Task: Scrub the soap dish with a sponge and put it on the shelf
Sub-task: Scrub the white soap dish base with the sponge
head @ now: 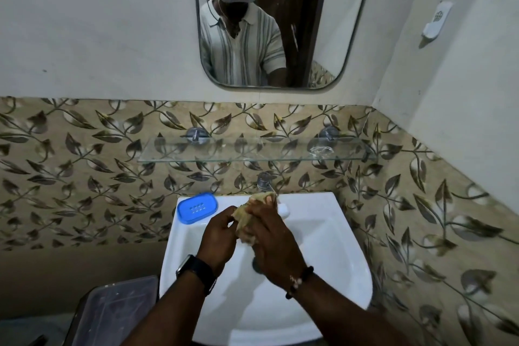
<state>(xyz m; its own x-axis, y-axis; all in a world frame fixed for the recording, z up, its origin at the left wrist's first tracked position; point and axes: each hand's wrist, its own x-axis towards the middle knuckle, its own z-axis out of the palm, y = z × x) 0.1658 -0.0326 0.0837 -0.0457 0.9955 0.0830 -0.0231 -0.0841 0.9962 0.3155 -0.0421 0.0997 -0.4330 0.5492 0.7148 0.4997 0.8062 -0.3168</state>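
Over the basin of the sink [331, 222], both my hands are busy w/ the sponge [254, 218]. Right hand [271, 241] is wrapped around it, fingers closed on its far end; left hand [220, 229] pinches its near-left corner btwn thumb and fingertips. Looks like I'm wringing or folding it, just below the tap [265, 181].

Soap dish [197, 207] is blue, sitting flat on the sink's back-left corner, close to the rim and untouched, apart from both hands. Scrubbing not begun, by my read.

Risks: dish sits near the outer left edge; a wet, careless grab could nudge it off toward the lidded bin [118, 309] below. Wet plastic may slip in hand. A small white lump, prob. soap, rests on the back rim right of the tap; can't tell for sure.

Room: glass shelf [252, 153] on the wall above the tap is mostly bare, w/ something clear and crumpled near its right end. Left and middle look free for the dish. Tap sticks up under the shelf's front edge, so the lift should go up clear of it.
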